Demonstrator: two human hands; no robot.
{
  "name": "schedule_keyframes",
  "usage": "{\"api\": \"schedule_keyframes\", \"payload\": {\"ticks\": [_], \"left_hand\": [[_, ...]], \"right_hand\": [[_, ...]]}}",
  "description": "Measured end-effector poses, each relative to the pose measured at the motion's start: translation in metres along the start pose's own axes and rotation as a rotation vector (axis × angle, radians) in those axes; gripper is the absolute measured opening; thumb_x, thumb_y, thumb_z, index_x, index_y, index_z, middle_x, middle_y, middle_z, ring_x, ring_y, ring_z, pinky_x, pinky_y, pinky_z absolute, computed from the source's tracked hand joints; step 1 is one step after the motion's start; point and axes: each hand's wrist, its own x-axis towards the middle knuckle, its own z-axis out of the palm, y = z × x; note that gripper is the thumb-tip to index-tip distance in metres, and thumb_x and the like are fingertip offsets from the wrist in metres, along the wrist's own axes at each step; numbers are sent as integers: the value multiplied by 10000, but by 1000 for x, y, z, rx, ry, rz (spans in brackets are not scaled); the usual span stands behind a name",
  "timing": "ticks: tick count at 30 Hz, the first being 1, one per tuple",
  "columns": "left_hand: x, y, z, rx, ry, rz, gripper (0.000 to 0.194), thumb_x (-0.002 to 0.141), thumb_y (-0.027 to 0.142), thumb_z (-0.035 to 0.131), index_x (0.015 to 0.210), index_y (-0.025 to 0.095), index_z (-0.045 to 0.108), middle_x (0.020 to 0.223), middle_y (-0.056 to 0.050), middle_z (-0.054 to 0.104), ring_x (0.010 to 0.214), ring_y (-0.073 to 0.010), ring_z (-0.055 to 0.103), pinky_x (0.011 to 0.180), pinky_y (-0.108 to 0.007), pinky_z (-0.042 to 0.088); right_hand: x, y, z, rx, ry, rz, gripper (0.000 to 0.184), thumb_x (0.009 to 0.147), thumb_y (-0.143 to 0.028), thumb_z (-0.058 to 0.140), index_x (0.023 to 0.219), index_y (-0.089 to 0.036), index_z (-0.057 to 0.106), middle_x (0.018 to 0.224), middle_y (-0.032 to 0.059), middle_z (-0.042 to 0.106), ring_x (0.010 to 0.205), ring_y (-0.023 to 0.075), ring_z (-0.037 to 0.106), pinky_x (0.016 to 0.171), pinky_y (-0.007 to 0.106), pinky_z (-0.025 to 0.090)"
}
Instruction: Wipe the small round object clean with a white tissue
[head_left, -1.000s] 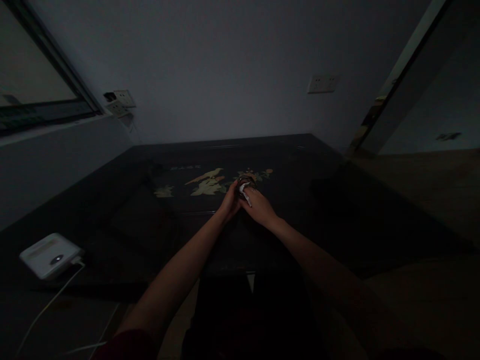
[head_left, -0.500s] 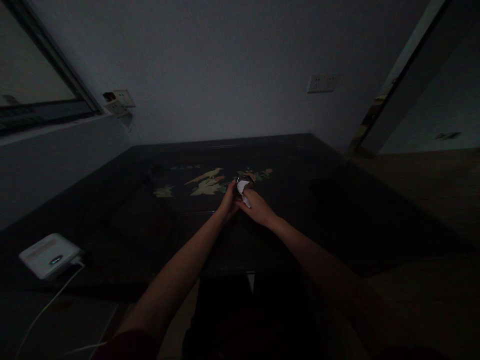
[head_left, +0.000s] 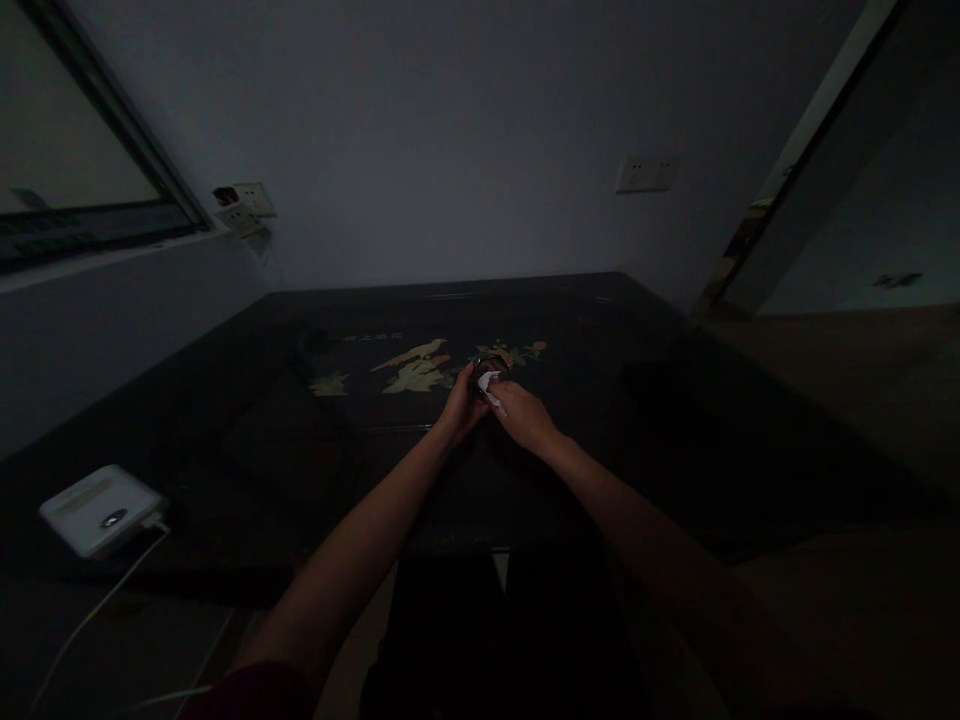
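The room is very dim. My left hand (head_left: 459,412) and my right hand (head_left: 525,416) meet over the middle of a dark table (head_left: 675,440). Between them is a small dark round object with a shiny rim (head_left: 489,366), held by the left hand's fingers. My right hand presses a small white piece of cloth or paper (head_left: 489,385) against that object. What the round object is, I cannot make out. A pale bird-and-flower picture (head_left: 420,368) decorates the tabletop just behind the hands.
A white box-shaped device (head_left: 99,508) with a white cable (head_left: 90,610) lies at the table's near left corner. Wall sockets (head_left: 244,205) sit at the left corner and another socket plate (head_left: 645,174) on the back wall. A window frame (head_left: 90,215) is at left.
The hands stay together at the same spot; the white piece shifts slightly against the round object. The view has tilted a little.
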Motion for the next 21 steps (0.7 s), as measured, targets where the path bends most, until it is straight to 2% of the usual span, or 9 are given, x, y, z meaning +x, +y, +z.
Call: {"api": "schedule_keyframes", "payload": {"ticks": [4,9,14,19,21], "left_hand": [[1,0,-1,-8,27,32,288,913,375,468,956,157,650,825,-39,680,684,-126,617,668,-237,510],[1,1,-1,-25,42,46,286,884,404,520,1017,182,641,896,-56,688,792,-161,644,762,-295,540],[0,5,-1,-80,88,24,288,909,398,485,1048,192,631,909,-59,684,805,-159,655,817,-328,538],[0,10,-1,-87,104,13,299,910,410,496,1049,183,633,892,-68,688,802,-165,662,828,-334,537],[1,12,-1,-88,111,17,301,906,416,504,1055,189,633,911,-68,690,817,-167,665,830,-334,535]], "right_hand": [[1,1,-3,-4,11,-25,253,946,-152,409,1078,-164,625,1118,122,678,1055,213,613,880,312,452],[3,8,-2,-15,78,-25,274,951,-181,410,1101,-180,640,1137,118,683,1068,218,617,912,332,444],[4,16,0,55,166,29,285,957,-229,402,1100,-198,647,1122,104,694,1030,221,640,870,305,455],[3,22,-4,140,204,192,346,969,-351,360,954,-189,666,823,82,724,730,208,664,665,256,441],[4,27,-4,194,253,228,364,959,-385,362,905,-190,665,771,77,715,698,202,655,643,246,429]]}}
